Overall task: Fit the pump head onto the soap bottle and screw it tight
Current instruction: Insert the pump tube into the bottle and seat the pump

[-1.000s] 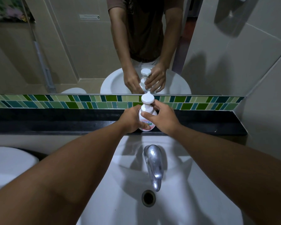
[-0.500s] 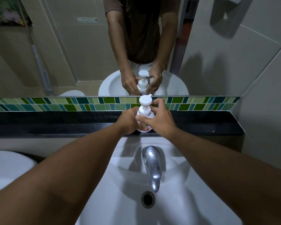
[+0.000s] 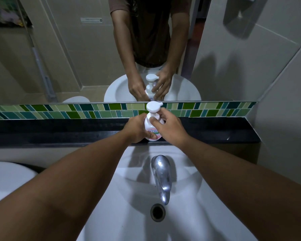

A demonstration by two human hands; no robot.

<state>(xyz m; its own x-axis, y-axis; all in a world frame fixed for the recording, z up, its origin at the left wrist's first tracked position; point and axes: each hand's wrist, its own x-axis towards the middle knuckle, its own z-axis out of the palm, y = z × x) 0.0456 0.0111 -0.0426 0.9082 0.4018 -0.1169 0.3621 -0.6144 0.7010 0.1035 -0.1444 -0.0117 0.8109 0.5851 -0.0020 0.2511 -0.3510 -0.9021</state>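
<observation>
A white soap bottle (image 3: 150, 128) with a pink and green label stands upright on the black ledge (image 3: 59, 131) behind the sink. Its white pump head (image 3: 153, 106) sits on top, nozzle pointing right. My left hand (image 3: 137, 127) wraps around the bottle's body from the left. My right hand (image 3: 169, 126) grips the collar below the pump head, thumb in front and fingers behind. The collar itself is mostly hidden by my fingers.
A white sink (image 3: 189, 214) with a chrome tap (image 3: 161, 174) and a drain (image 3: 157, 212) lies below the ledge. Above the ledge run a green tile strip (image 3: 59, 111) and a mirror (image 3: 59, 58). A white toilet lid (image 3: 7, 178) is at the left.
The pump nozzle has turned from pointing away to pointing right. My right hand has shifted its grip around the collar. My left hand stays on the bottle.
</observation>
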